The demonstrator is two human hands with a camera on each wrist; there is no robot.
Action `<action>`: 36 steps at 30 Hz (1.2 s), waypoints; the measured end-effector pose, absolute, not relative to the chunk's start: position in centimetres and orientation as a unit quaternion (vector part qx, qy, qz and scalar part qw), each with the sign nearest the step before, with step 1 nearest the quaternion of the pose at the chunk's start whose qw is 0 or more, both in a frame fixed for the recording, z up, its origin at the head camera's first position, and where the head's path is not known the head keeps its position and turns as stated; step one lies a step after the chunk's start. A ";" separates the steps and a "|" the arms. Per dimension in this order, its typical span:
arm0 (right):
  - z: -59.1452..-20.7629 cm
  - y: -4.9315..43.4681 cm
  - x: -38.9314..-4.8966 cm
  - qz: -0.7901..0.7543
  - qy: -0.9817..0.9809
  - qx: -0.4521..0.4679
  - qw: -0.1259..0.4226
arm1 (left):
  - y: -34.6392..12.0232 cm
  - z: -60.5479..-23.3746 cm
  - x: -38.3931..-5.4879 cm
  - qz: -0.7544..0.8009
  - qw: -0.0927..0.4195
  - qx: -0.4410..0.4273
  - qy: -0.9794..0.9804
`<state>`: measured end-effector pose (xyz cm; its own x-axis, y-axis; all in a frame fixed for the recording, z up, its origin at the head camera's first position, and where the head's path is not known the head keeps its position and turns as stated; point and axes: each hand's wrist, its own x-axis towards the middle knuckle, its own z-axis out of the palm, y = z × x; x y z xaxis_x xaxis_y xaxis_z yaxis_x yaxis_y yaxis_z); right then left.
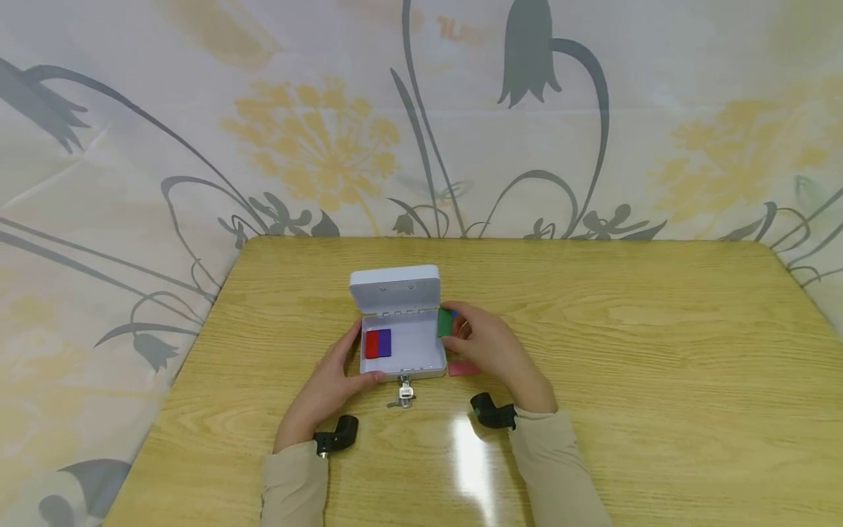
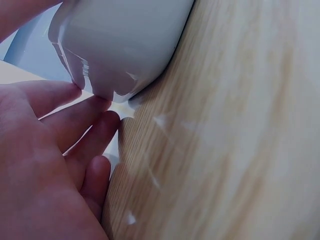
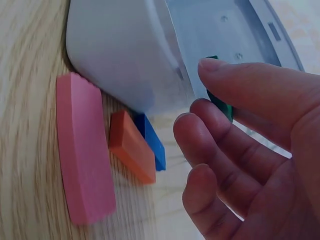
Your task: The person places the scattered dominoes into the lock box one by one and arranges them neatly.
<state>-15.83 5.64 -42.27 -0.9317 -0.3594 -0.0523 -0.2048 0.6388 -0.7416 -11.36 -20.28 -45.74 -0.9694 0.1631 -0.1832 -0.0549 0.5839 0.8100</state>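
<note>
Right hand (image 1: pixel 490 344): pinching the green block (image 1: pixel 445 323) between thumb and fingers, at the white box's (image 1: pixel 415 344) 2 o'clock side
Left hand (image 1: pixel 332 380): holding the box's 8 o'clock corner, thumb along the front
Inside: red block (image 1: pixel 372 345) and purple block (image 1: pixel 385 343), touching, 9 o'clock
Outside: orange block (image 3: pixel 132 147) and blue block (image 3: pixel 151 142), towards 3 (half hidden from above); pink block (image 3: pixel 85 150), 4
Lid (image 1: pixel 402 296): raised, 12 o'clock
Keys (image 1: pixel 406 393): 6 o'clock

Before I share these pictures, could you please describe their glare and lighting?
Head view: white glare streaks the glossy wood-grain table low in the frame; left wrist view: the left hand reflects in the shiny white box; right wrist view: the green rectangular block looks dark.
</note>
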 end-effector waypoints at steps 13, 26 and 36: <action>-42.4 4.0 -15.3 -0.385 0.900 -0.190 0.076 | -20.2 -45.6 -11.3 0.454 0.119 0.032 0.883; -41.9 2.0 -15.0 -0.359 0.897 -0.249 0.069 | -20.5 -45.7 -11.3 0.469 0.108 0.040 0.876; -42.5 1.2 -15.1 -0.341 0.900 -0.262 0.067 | -20.3 -46.0 -11.4 0.473 0.111 0.044 0.873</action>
<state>-15.14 1.23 -42.49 -0.8539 -0.5172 0.0578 -0.4257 0.6302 -0.6493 -11.44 -20.30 -45.95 -0.9716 0.1812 -0.1522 -0.0287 0.5484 0.8357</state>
